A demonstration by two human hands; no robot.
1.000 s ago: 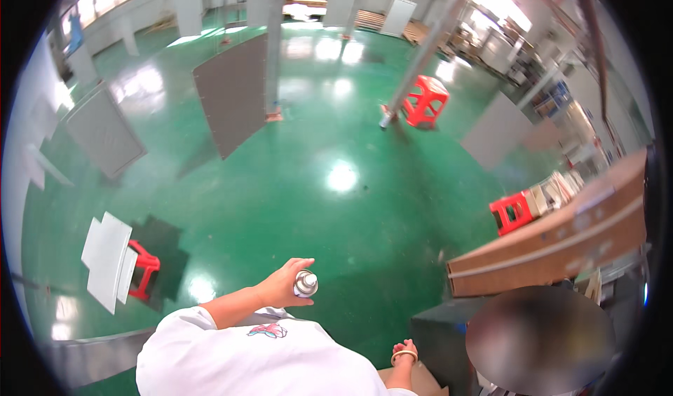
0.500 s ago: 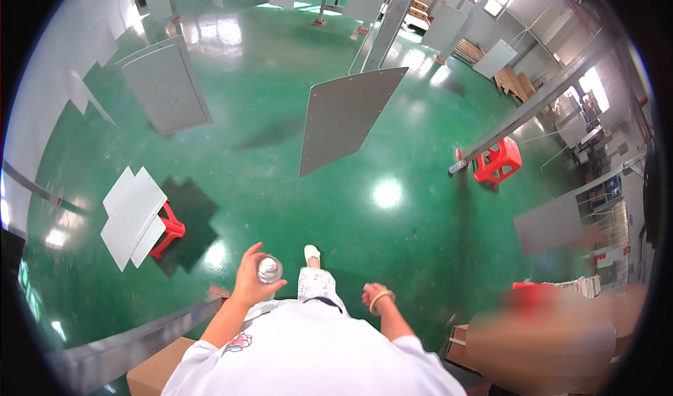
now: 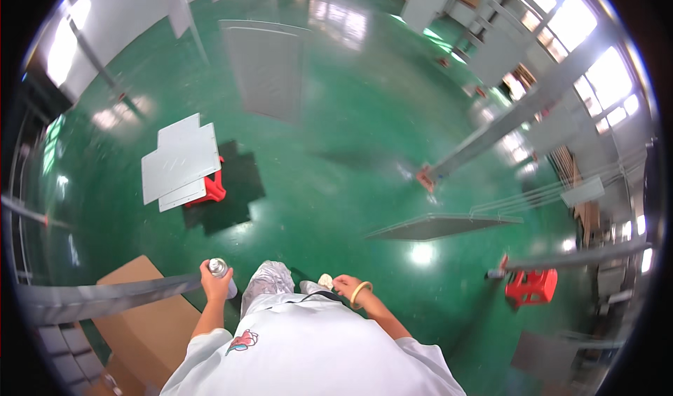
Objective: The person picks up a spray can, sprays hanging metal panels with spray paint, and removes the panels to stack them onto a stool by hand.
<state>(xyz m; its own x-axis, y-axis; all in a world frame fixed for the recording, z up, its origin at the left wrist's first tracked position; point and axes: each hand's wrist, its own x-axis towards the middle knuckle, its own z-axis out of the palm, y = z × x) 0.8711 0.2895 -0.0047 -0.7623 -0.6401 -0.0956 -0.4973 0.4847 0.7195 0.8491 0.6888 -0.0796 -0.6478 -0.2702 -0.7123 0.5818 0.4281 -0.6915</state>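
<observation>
Ahead of the legs [image 3: 268, 284], green floor [image 3: 322, 192] spreads wide between pale panels [image 3: 181, 159] and a thin-edged grey panel [image 3: 442, 227]; the left hand [image 3: 214, 286] clasps a silver-topped can [image 3: 219, 267] (left of the legs); the right hand's [image 3: 349, 289] grip I cannot tell.

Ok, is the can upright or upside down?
Upright, more or less: the can in the left hand shows its silver top facing up; slight tilt I cannot tell.

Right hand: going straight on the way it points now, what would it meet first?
First in line in the picture is the pale shoe, left of the right hand; it looks lower, near the floor, so the hand might pass above it.
</observation>
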